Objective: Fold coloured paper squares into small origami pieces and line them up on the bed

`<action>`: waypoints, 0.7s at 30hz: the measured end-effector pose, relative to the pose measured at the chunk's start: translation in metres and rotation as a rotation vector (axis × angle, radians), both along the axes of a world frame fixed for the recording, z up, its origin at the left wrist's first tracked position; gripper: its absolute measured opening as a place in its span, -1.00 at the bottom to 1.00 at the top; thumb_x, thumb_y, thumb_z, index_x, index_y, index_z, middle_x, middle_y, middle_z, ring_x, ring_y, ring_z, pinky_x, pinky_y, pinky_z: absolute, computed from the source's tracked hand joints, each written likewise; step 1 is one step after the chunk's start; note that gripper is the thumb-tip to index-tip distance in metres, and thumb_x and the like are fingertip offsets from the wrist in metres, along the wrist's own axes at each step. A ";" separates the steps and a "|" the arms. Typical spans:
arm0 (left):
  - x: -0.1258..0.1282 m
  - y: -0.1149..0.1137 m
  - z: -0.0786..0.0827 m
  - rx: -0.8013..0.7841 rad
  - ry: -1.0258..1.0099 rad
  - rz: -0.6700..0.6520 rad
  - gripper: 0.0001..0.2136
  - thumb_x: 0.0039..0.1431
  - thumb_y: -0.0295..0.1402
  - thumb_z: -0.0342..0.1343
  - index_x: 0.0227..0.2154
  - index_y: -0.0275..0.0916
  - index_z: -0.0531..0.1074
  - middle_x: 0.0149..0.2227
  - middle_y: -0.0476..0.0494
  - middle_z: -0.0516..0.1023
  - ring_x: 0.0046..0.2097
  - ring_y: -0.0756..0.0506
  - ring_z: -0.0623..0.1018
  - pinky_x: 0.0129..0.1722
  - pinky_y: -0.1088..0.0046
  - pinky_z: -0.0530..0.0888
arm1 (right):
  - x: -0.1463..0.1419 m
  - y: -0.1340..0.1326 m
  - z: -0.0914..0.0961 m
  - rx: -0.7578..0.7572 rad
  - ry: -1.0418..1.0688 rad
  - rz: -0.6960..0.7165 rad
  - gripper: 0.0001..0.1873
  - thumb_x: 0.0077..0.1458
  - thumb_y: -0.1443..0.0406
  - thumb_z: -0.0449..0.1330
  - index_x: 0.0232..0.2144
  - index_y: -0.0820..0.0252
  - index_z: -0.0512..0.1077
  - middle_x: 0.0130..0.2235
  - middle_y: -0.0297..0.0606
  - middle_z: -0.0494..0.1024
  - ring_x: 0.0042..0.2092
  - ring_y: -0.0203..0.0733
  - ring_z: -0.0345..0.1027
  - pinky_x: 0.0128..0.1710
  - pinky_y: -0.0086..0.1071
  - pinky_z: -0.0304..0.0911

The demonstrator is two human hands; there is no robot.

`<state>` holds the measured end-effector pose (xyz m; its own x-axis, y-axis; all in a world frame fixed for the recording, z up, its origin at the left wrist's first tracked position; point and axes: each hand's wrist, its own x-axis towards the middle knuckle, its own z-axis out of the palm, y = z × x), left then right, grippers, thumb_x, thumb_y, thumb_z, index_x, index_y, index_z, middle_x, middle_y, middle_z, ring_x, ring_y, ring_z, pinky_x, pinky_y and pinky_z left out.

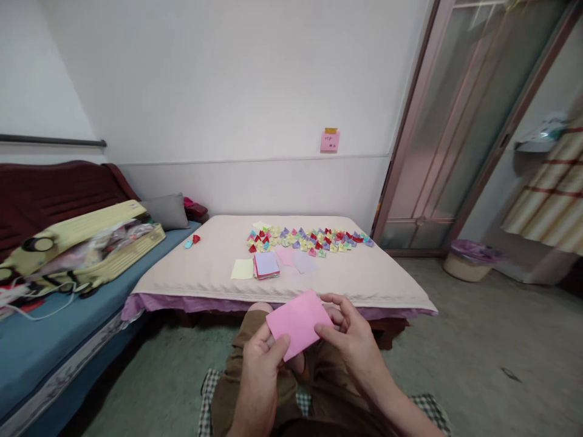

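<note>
A pink square sheet of paper (298, 321) is held over my lap, just in front of the low table. My left hand (262, 364) pinches its lower left edge, thumb on top. My right hand (350, 334) grips its right edge with curled fingers. Ahead on the cloth-covered table (378, 279) lie a stack of coloured paper sheets (266, 265), a loose yellow sheet (242, 269), pale pink and lilac sheets (296, 260) and a long spread of several small folded paper pieces (310, 238) in red, yellow, purple and green.
Two folded pieces (192, 241) lie apart at the table's left. A blue couch (54, 340) with a yellow open case (77, 246) runs along the left. A sliding glass door (455, 121) and a basket (469, 260) stand on the right. Bare floor (478, 346) lies to my right.
</note>
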<state>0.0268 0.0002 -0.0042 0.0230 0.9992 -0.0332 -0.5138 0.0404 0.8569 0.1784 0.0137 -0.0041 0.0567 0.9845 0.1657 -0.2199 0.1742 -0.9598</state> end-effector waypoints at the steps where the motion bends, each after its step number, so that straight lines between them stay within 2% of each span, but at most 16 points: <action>1: -0.001 0.000 0.001 0.015 -0.002 -0.021 -0.56 -0.03 -0.43 0.24 -0.01 -0.32 0.47 -0.26 -0.24 0.62 -0.39 -0.08 0.56 -0.43 0.50 0.42 | 0.001 0.001 0.000 -0.027 0.028 0.032 -0.50 -0.11 0.35 0.34 -0.08 0.15 0.29 -0.38 -0.34 0.57 -0.37 -0.24 0.36 -0.36 -0.43 0.20; 4: -0.004 0.001 -0.001 0.054 0.007 -0.100 -0.58 0.02 -0.46 0.19 0.01 -0.35 0.44 -0.21 -0.27 0.61 -0.32 -0.10 0.57 -0.41 0.50 0.43 | 0.005 0.004 0.002 -0.093 0.089 0.139 -0.47 -0.16 0.39 0.34 -0.08 0.19 0.32 -0.35 -0.29 0.59 -0.33 -0.22 0.39 -0.33 -0.43 0.23; 9: -0.008 0.004 -0.009 0.024 0.027 -0.139 -0.60 0.01 -0.47 0.20 -0.02 -0.35 0.45 -0.23 -0.26 0.62 -0.27 -0.14 0.58 -0.32 0.45 0.47 | 0.006 0.004 0.008 -0.146 0.129 0.238 -0.52 -0.24 0.47 0.31 -0.17 0.22 0.40 -0.32 -0.28 0.60 -0.31 -0.22 0.41 -0.34 -0.46 0.24; 14: -0.008 0.003 -0.004 0.016 0.035 -0.131 -0.61 0.01 -0.43 0.22 -0.04 -0.33 0.47 -0.27 -0.22 0.63 -0.31 -0.12 0.58 -0.32 0.44 0.47 | 0.004 0.001 0.009 -0.147 0.083 0.206 -0.55 -0.27 0.47 0.30 -0.21 0.21 0.42 -0.34 -0.31 0.60 -0.33 -0.21 0.40 -0.37 -0.46 0.23; 18: -0.005 0.000 0.001 0.018 0.005 -0.081 -0.68 0.04 -0.38 0.22 -0.11 -0.31 0.50 -0.29 -0.19 0.63 -0.37 -0.05 0.57 -0.34 0.49 0.46 | 0.002 -0.002 0.007 -0.088 0.047 0.139 -0.58 -0.22 0.41 0.31 -0.20 0.20 0.43 -0.33 -0.30 0.60 -0.33 -0.18 0.41 -0.36 -0.42 0.25; 21: -0.004 -0.004 0.002 -0.006 -0.046 -0.048 -0.69 0.01 -0.34 0.26 -0.14 -0.29 0.52 -0.25 -0.19 0.62 -0.34 -0.05 0.56 -0.38 0.52 0.47 | -0.001 -0.004 0.006 -0.052 0.045 0.085 -0.59 -0.18 0.39 0.32 -0.19 0.18 0.43 -0.34 -0.32 0.60 -0.34 -0.20 0.42 -0.36 -0.42 0.26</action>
